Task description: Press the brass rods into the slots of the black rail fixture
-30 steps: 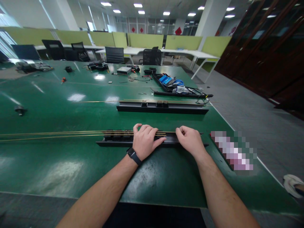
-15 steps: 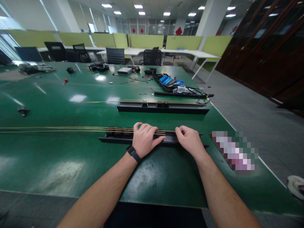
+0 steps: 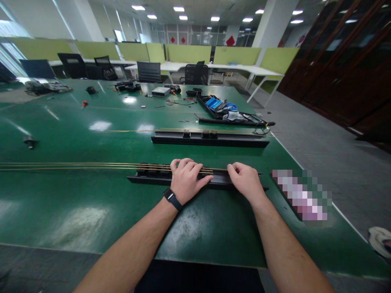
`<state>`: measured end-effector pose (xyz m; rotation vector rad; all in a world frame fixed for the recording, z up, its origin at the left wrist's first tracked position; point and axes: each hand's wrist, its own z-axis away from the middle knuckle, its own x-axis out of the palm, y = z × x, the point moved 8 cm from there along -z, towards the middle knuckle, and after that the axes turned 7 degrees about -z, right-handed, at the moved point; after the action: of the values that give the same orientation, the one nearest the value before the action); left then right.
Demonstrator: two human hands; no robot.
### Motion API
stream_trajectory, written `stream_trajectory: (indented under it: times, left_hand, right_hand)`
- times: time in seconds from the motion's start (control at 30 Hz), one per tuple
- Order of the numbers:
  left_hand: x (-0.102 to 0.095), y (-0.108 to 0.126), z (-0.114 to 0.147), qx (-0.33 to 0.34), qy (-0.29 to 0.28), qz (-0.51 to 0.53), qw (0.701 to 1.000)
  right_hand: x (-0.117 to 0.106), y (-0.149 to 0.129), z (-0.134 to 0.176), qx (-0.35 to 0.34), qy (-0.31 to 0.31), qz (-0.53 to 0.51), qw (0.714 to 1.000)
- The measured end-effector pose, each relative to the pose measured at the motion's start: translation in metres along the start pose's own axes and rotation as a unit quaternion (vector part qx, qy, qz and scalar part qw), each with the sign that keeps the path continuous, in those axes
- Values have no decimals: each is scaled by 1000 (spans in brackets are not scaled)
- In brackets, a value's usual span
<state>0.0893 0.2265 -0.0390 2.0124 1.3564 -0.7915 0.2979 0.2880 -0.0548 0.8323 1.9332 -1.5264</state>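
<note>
Green tabletop, streaked with reflected light, lay beneath the black channel in front of me. Slim gold rods ran along it and out past its left end. My left hand covered them, thumb spread from curved fingers, whose undersides I couldn't see. My right hand appeared to pinch one rod near the channel's right end, thumb against forefinger. I judged the long overhang the weak point: a knock there could have skewed the rods, and too hard a tug could have bent the pinched one. Beyond lay a second channel, well apart; farther back stood black chairs and lime partitions.
</note>
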Motion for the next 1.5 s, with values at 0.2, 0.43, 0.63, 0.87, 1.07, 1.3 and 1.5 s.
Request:
stream_trajectory:
  times: [0.2,0.43,0.63,0.87,1.07,1.3,1.5]
  left_hand:
    - [-1,-1,1,-4,10,-4,1000]
    - [-1,-1,1,-7,12,-7,1000]
    - [-1,-1,1,-11,13,-2,1000]
    - [0,-1,2,-11,8,-1,1000]
    - [1,0,2,-8,7,-3,1000]
    - [2,1,2,-6,0,-2,1000]
    - [4,2,2,0,-3,-2,1000]
  right_hand:
    - [-5,8,-2,28,14,27,999]
    - [-5,12,-2,52,10,26,998]
    - [-5,11,-1,45,13,18,999]
    - [-6,8,0,28,20,7,999]
    - [-4,5,2,12,16,2,1000]
    - [6,-8,4,-32,3,-35,999]
    - [19,-21,8,-72,-20,-68,995]
